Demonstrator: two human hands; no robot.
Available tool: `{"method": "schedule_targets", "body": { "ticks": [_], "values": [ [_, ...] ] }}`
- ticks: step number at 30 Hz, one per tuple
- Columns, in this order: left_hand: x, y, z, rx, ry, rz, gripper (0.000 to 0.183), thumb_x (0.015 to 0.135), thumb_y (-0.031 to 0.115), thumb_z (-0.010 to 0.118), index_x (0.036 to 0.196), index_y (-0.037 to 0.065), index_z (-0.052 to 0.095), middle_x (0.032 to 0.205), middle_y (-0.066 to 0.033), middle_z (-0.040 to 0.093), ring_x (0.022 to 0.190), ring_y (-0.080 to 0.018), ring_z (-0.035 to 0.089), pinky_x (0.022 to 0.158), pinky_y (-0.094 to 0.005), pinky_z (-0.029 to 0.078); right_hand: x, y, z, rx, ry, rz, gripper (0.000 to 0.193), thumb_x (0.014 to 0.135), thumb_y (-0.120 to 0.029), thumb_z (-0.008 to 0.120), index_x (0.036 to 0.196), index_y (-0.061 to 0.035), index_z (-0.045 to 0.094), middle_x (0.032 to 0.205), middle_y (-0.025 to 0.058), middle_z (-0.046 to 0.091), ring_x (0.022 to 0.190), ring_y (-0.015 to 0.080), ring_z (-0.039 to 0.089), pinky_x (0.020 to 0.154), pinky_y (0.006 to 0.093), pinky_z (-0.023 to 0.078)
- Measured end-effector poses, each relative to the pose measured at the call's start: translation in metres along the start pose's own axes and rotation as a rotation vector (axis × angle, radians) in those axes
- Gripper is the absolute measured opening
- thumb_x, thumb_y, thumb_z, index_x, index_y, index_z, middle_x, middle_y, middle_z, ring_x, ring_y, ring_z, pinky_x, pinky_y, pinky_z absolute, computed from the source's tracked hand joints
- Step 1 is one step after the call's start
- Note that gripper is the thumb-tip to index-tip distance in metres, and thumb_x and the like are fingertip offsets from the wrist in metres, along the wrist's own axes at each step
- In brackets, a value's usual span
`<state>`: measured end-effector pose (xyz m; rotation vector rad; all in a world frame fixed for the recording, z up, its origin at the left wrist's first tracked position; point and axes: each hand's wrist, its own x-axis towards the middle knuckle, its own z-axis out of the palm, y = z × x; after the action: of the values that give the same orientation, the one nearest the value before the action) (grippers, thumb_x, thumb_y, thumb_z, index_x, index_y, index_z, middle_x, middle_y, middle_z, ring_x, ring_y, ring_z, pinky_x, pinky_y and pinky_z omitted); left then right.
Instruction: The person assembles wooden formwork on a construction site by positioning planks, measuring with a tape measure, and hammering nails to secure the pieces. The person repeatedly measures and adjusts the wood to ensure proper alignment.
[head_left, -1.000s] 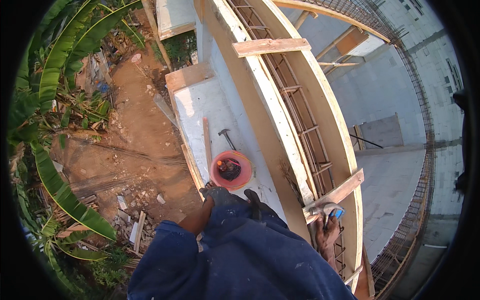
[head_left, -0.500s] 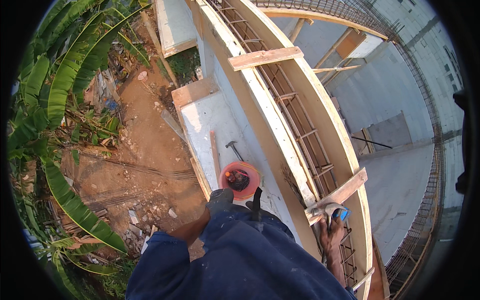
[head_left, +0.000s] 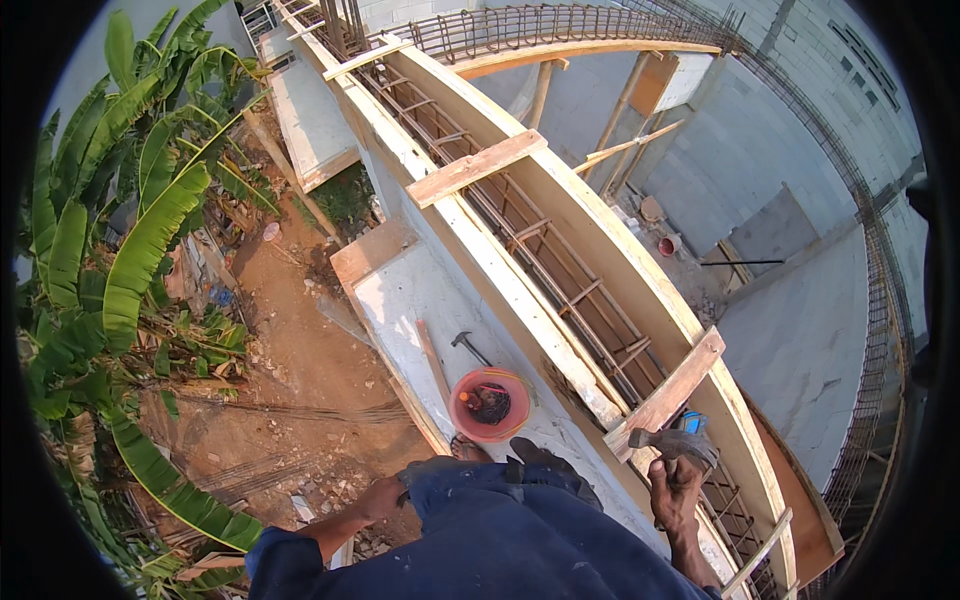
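Observation:
My right hand (head_left: pixel 677 490) is closed round a hammer (head_left: pixel 672 442), its metal head beside the near end of a short wooden cross-piece (head_left: pixel 665 395). A small blue thing (head_left: pixel 692 421) shows just behind the hammer head; its kind is unclear. The cross-piece spans two long curved formwork boards (head_left: pixel 560 340), with a rebar cage (head_left: pixel 585 290) running between them. On the left, my left hand (head_left: pixel 380 498) rests by my dark trouser leg, its fingers mostly hidden. A pink bucket (head_left: pixel 524 402) with dark contents and an orange-topped item stands on the pale ledge by my feet.
On the ledge (head_left: pixel 400 290) lie a second hammer (head_left: pixel 470 347) and a narrow wooden strip (head_left: pixel 434 358). Beyond its left edge, bare earth (head_left: pixel 290 340) with rubble lies far below, beside banana plants (head_left: pixel 140 260). A walled space drops away right of the formwork.
The view has tilted, showing more of the formwork's far end. My right hand and the hammer appear lower, the hammer head more clearly seen. My left hand shows more beside my leg.

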<state>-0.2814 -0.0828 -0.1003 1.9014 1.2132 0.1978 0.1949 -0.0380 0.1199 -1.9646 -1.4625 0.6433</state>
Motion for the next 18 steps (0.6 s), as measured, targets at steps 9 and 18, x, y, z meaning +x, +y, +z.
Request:
{"method": "schedule_targets", "body": {
  "ticks": [9,18],
  "values": [
    [0.102,0.105,-0.071,-1.048,0.525,-0.178,0.012,0.092,0.005,0.064,0.1,-0.003,0.065,0.085,-0.0069,0.066,0.077,-0.0141,0.064,0.074,-0.0284,0.052,0.028,-0.099,0.087,0.361,-0.379,0.148,0.034,0.09,-0.028,0.073,0.104,0.0026,0.068,0.089,0.0101,0.066,0.084,0.0159,0.061,0.074,0.0324,0.049],
    [0.159,0.22,-0.085,-1.441,0.552,-0.074,0.015,0.096,0.01,0.062,0.104,-0.003,0.062,0.096,-0.009,0.068,0.084,-0.014,0.065,0.079,-0.0295,0.055,0.05,-0.113,0.113,0.485,-0.495,0.25,0.026,0.091,-0.024,0.072,0.094,0.0021,0.072,0.062,0.0038,0.063,0.062,0.0104,0.058,0.064,0.0307,0.048]
  ]
}}
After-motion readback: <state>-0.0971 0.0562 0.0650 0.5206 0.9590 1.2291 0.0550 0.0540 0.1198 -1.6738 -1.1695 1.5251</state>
